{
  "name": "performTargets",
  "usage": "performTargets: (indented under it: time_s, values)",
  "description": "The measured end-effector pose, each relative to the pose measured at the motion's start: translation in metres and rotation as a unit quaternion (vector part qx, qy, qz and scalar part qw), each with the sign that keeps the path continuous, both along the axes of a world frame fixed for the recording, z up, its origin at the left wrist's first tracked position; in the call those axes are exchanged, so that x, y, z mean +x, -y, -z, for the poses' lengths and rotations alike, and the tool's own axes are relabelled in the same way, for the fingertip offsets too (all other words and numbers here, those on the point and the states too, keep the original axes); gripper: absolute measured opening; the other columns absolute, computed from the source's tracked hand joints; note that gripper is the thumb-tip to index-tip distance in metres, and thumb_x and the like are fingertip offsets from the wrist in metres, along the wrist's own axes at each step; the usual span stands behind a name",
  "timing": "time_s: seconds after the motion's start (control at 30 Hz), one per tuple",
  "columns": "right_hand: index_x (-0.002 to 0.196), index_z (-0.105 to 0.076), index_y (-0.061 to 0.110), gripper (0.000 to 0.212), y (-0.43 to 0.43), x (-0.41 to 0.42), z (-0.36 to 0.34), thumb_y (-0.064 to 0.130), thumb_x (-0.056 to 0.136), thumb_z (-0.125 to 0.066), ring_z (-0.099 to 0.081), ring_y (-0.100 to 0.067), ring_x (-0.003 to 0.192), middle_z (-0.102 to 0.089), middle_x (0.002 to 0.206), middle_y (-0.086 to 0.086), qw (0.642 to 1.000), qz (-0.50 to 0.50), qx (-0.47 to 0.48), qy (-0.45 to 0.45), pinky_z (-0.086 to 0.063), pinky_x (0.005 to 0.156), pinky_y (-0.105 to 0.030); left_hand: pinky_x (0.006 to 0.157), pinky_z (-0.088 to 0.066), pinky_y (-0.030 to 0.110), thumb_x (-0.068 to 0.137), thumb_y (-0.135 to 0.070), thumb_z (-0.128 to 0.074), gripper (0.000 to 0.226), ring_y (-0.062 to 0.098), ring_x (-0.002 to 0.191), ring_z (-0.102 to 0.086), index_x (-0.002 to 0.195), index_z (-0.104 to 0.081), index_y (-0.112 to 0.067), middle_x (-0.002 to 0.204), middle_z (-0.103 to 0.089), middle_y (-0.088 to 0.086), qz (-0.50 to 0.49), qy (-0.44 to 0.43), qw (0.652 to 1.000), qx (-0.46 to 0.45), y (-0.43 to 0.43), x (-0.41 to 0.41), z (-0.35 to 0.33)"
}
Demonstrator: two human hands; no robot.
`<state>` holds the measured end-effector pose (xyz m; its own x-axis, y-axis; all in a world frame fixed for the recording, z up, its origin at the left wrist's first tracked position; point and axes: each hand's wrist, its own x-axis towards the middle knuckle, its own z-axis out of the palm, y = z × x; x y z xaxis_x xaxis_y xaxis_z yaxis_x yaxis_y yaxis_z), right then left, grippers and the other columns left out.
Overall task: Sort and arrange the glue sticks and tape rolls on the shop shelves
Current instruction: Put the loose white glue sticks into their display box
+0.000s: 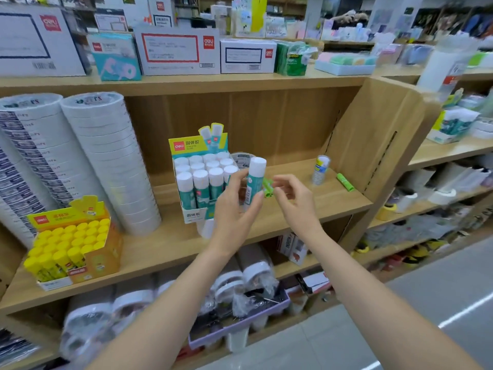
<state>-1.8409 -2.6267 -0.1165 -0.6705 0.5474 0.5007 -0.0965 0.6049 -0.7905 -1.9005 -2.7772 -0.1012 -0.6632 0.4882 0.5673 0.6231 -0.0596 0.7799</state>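
The teal glue stick with a white cap [254, 180] is upright at the centre of the frame, above the middle shelf and just right of its display box. The left hand [234, 204] grips it, with the fingers curled round the lower body. Just beside it is a short lime-green glue stick [268, 188], between the two hands. The right hand [293, 198] has loosely curled fingers close to that green stick, but I cannot tell whether it pinches it or only nears it.

Much of the sorting looks done. The teal cardboard display box [198, 206] holds tidy rows of white-capped sticks. At lower left, the yellow cardboard box of yellow-capped glue sticks [72, 244] also looks full. Tall stacks of white tape rolls [106, 161] stand at the left of the pale wooden shelf [160, 244].

What seems left is the loose stock:
- the held teal stick, which probably belongs in the teal box, though the hand hides any free slot;
- the green stick between the hands;
- a second lime-green glue stick [345, 182] lying on its side at the right of the shelf;
- a small stack of tape rolls with a blue and yellow label [321, 169] standing alone near it;
- a grey tape roll [242, 158] behind the teal box.
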Motion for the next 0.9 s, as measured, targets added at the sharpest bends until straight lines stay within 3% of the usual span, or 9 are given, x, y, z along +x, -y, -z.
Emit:
performTargets:
  time_s: [0.1,0.2,0.3,0.43,0.53,0.63,0.7,0.8,0.9]
  values:
    - [0.114,-0.064,0.016,0.024,-0.036,0.018,0.025,0.008,0.092,-0.058,-0.061,-0.009,0.093,-0.066,0.107,0.002,0.994,0.029,-0.018,0.107,-0.05,0.082,-0.025,0.083,-0.054,0.041,0.089,-0.028,-0.059,0.041,0.012,0.094,-0.064,0.127,-0.051,-0.018,0.107,-0.067,-0.003,0.011,0.054,0.997,-0.044,-0.031,0.01,0.022]
    - [0.123,-0.059,0.02,0.029,-0.075,0.029,0.043,0.017,0.095,-0.056,-0.058,-0.014,0.106,-0.059,0.118,0.001,0.974,0.026,-0.01,0.223,-0.049,0.091,-0.033,0.08,-0.054,0.047,0.088,-0.032,-0.056,0.034,0.019,0.087,-0.065,0.121,-0.049,-0.023,0.099,-0.067,0.001,-0.004,0.118,0.989,-0.09,-0.062,0.01,0.042]
    - [0.134,-0.051,0.022,0.038,-0.112,0.032,0.055,0.025,0.096,-0.056,-0.049,-0.019,0.12,-0.05,0.128,-0.002,0.958,0.004,0.024,0.287,-0.042,0.096,-0.033,0.081,-0.053,0.048,0.094,-0.02,-0.056,0.026,0.023,0.091,-0.065,0.118,-0.046,-0.024,0.1,-0.066,0.005,-0.048,0.177,0.975,-0.126,-0.093,0.003,0.057]
    - [0.145,-0.034,0.021,0.057,-0.168,0.016,0.063,0.021,0.094,-0.059,-0.045,-0.024,0.127,-0.04,0.141,-0.007,0.964,0.043,-0.014,0.261,-0.039,0.106,-0.04,0.077,-0.051,0.036,0.094,-0.017,-0.059,0.037,0.017,0.092,-0.062,0.13,-0.048,-0.015,0.111,-0.065,0.005,-0.111,0.206,0.96,-0.151,-0.133,-0.006,0.069]
    - [0.15,-0.023,0.012,0.07,-0.209,-0.005,0.066,0.02,0.092,-0.063,-0.042,-0.027,0.133,-0.035,0.148,-0.011,0.973,0.067,-0.065,0.209,-0.036,0.11,-0.043,0.063,-0.044,0.018,0.093,-0.013,-0.06,0.042,0.008,0.078,-0.057,0.134,-0.048,-0.012,0.097,-0.063,-0.003,-0.148,0.217,0.953,-0.151,-0.161,-0.011,0.073]
    - [0.152,-0.013,0.004,0.08,-0.239,-0.026,0.072,0.022,0.093,-0.064,-0.03,-0.028,0.143,-0.026,0.156,-0.014,0.974,0.064,-0.116,0.183,-0.025,0.115,-0.035,0.056,-0.043,0.008,0.094,-0.008,-0.059,0.042,0.0,0.072,-0.054,0.135,-0.047,-0.009,0.09,-0.058,-0.012,-0.167,0.246,0.944,-0.145,-0.181,-0.011,0.077]
    - [0.152,-0.01,0.002,0.086,-0.253,-0.041,0.077,0.021,0.091,-0.067,-0.029,-0.025,0.143,-0.025,0.157,-0.013,0.97,0.065,-0.142,0.185,-0.025,0.11,-0.029,0.057,-0.043,0.006,0.095,-0.008,-0.059,0.042,-0.001,0.076,-0.054,0.135,-0.047,-0.008,0.098,-0.06,-0.007,-0.175,0.262,0.939,-0.141,-0.189,-0.01,0.081]
    - [0.147,-0.025,0.002,0.077,-0.266,-0.058,0.091,0.018,0.087,-0.07,-0.043,-0.027,0.132,-0.044,0.144,-0.013,0.97,0.039,-0.162,0.176,-0.034,0.104,-0.032,0.06,-0.043,0.005,0.095,-0.012,-0.06,0.041,-0.003,0.081,-0.054,0.134,-0.046,-0.01,0.102,-0.059,-0.008,-0.19,0.272,0.932,-0.144,-0.196,-0.007,0.083]
    - [0.117,-0.05,0.004,0.045,-0.271,-0.063,0.101,0.023,0.083,-0.074,-0.053,-0.029,0.112,-0.056,0.117,-0.012,0.977,0.052,-0.11,0.176,-0.042,0.092,-0.039,0.061,-0.042,0.002,0.096,-0.012,-0.059,0.041,-0.005,0.083,-0.052,0.134,-0.045,-0.01,0.108,-0.059,-0.003,-0.2,0.279,0.928,-0.145,-0.2,-0.005,0.082]
